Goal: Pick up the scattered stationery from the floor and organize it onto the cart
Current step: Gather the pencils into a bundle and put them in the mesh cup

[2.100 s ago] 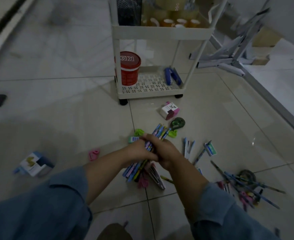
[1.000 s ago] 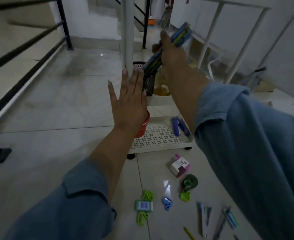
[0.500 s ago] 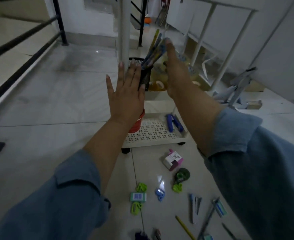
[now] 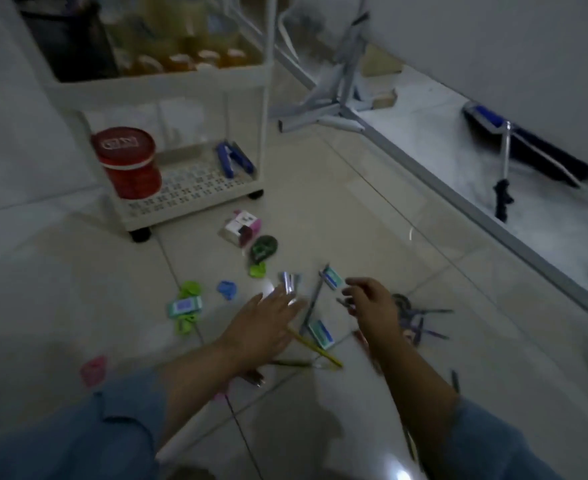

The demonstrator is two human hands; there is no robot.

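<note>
1. Left sleeve (image 4: 78, 438), 7 o'clock in frame: blue-grey cloth, denim-like, loose and creased. The cuff sits high on the forearm with a thick, folded edge.
2. Right sleeve (image 4: 493, 445), 5 o'clock: same blue-grey cloth, cuff at mid-forearm.
3. Forearms bare from cuff to wrist.
4. Left hand (image 4: 265, 327) and right hand (image 4: 372, 306): bare. Finer detail blurred in dim light.
</note>
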